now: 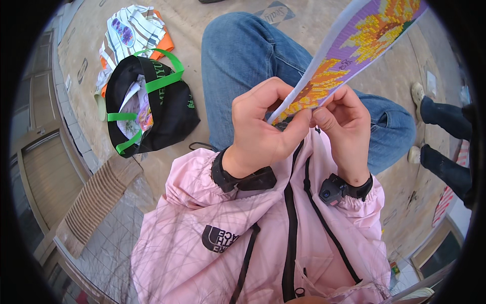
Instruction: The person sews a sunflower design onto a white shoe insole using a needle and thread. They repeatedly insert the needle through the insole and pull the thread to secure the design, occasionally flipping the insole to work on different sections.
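An embroidered insole (329, 71), purple with yellow and orange sunflowers and a white edge, stands tilted up toward the upper right. Its lower end is gripped by my left hand (268, 121), thumb in front and fingers curled behind. My right hand (347, 129) is closed in a pinch at the insole's right edge, its thumb close to the left thumb. Whatever sits between the right fingertips is too small or hidden to make out. Both hands are above my lap, in front of the pink jacket (202, 263).
To the left stands a black bag (174, 119) with green handles, holding papers and colourful pieces. Striped white cloth (134, 30) and orange fabric lie behind it. A corrugated cardboard strip (101, 202) is at lower left. Another person's legs (445, 119) are at the right.
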`<state>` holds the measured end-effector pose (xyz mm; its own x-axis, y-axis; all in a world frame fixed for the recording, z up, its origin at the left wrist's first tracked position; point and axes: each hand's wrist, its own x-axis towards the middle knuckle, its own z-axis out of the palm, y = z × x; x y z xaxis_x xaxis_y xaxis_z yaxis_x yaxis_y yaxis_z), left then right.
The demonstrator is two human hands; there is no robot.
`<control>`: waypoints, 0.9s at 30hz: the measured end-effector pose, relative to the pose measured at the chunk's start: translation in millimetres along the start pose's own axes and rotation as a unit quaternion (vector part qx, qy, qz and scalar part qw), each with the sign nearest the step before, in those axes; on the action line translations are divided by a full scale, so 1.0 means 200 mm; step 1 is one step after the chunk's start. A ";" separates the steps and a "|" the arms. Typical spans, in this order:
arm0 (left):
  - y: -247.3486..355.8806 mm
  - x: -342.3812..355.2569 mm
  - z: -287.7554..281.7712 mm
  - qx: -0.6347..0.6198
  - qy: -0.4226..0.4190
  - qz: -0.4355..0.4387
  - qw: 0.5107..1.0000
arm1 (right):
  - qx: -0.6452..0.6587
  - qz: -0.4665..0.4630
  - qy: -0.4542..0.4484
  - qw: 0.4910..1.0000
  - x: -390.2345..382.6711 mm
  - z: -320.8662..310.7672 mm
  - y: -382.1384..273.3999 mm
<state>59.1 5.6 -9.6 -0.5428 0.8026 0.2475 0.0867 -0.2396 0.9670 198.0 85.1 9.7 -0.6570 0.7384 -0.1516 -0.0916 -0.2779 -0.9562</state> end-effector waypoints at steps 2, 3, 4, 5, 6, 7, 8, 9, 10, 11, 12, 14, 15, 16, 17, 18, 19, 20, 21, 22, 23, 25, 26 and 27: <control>0.02 0.00 -0.01 -0.062 -0.027 -0.053 0.996 | 0.024 0.006 -0.002 1.000 0.02 0.00 0.01; 0.04 0.01 -0.02 -0.100 -0.039 -0.083 0.991 | 0.049 0.012 -0.007 0.999 0.02 -0.01 0.03; 0.05 0.02 -0.03 -0.138 -0.052 -0.113 0.983 | 0.074 0.018 -0.013 0.997 0.03 -0.02 0.03; 0.05 0.02 -0.03 -0.151 -0.067 -0.122 0.979 | 0.105 0.046 -0.026 0.993 0.03 -0.02 0.03; 0.04 0.01 -0.04 -0.166 -0.083 -0.133 0.974 | 0.136 0.075 -0.038 0.987 0.03 -0.02 0.02; 0.04 0.01 -0.04 -0.180 -0.099 -0.143 0.968 | 0.167 0.103 -0.050 0.979 0.02 -0.03 0.01; 0.04 0.01 -0.04 -0.188 -0.114 -0.145 0.965 | 0.189 0.099 -0.060 0.975 0.02 -0.04 0.03; 0.04 0.02 -0.04 -0.196 -0.128 -0.147 0.961 | 0.198 0.114 -0.069 0.971 0.03 -0.07 0.03; 0.04 0.02 -0.04 -0.204 -0.143 -0.149 0.957 | 0.207 0.128 -0.078 0.967 0.04 -0.09 0.02; 0.03 0.01 -0.04 -0.202 -0.152 -0.150 0.956 | 0.215 0.143 -0.087 0.962 0.05 -0.11 0.02; 0.02 0.01 -0.04 -0.200 -0.162 -0.151 0.954 | 0.232 0.137 -0.064 0.961 0.05 -0.11 0.03; 0.02 0.00 -0.03 -0.214 -0.169 -0.141 0.952 | 0.278 0.126 -0.010 0.952 0.06 -0.10 0.05; 0.04 -0.01 -0.02 -0.232 -0.164 -0.130 0.950 | 0.305 0.123 0.018 0.944 0.07 -0.11 0.06; 0.05 -0.01 -0.01 -0.249 -0.158 -0.118 0.948 | 0.344 0.120 0.052 0.930 0.10 -0.14 0.07; 0.06 0.00 -0.01 -0.247 -0.144 -0.147 0.947 | 0.402 0.080 0.024 0.912 0.12 -0.20 0.08; 0.07 0.02 -0.02 -0.243 -0.130 -0.172 0.946 | 0.461 0.043 -0.008 0.887 0.13 -0.26 0.09; 0.07 0.03 -0.03 -0.238 -0.113 -0.199 0.944 | 0.433 0.037 0.121 0.893 0.12 -0.22 -0.02; 0.05 0.04 -0.04 -0.245 -0.101 -0.218 0.939 | 0.489 0.020 0.158 0.858 0.11 -0.27 -0.08; 0.05 0.03 -0.06 -0.242 -0.094 -0.212 0.942 | 0.624 -0.002 -0.050 0.780 0.10 -0.44 -0.05; 0.04 0.04 -0.07 -0.239 -0.091 -0.206 0.944 | 0.587 -0.051 -0.065 0.805 0.08 -0.53 -0.08; 0.04 0.04 -0.07 -0.237 -0.087 -0.200 0.947 | 0.505 -0.088 -0.028 0.858 0.05 -0.64 -0.11; 0.06 0.07 -0.08 -0.242 -0.073 -0.212 0.944 | 0.297 -0.175 0.081 0.935 -0.07 -0.90 -0.17; 0.07 0.09 -0.09 -0.239 -0.059 -0.223 0.943 | 0.267 -0.197 0.114 0.937 -0.13 -1.03 -0.19; 0.09 0.10 -0.10 -0.239 -0.045 -0.234 0.942 | 0.176 -0.211 0.189 0.943 -0.21 -1.19 -0.21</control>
<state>33.8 6.3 10.8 -0.3534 0.9193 -0.1730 -0.5406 -0.0498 0.8398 407.7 211.1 -3.4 -0.1986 0.9766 0.0821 -0.5726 -0.0476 -0.8185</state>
